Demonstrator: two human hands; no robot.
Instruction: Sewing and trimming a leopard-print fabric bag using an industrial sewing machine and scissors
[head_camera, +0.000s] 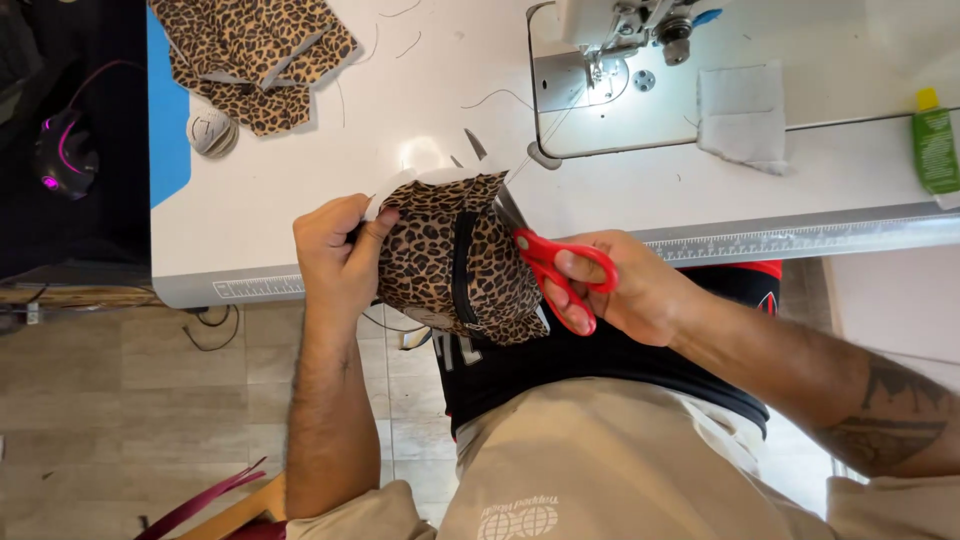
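My left hand pinches the left edge of a leopard-print fabric piece with a black zipper and a white lining, held over the table's front edge. My right hand grips red-handled scissors, fingers through the loops. The blades point up and left along the fabric's right edge, near a thread that runs up to the sewing machine.
More leopard-print pieces lie at the back left of the white sewing table, next to a round grey-white object. A white cloth patch and a green bottle sit at the right. A ruler strip runs along the table's edge.
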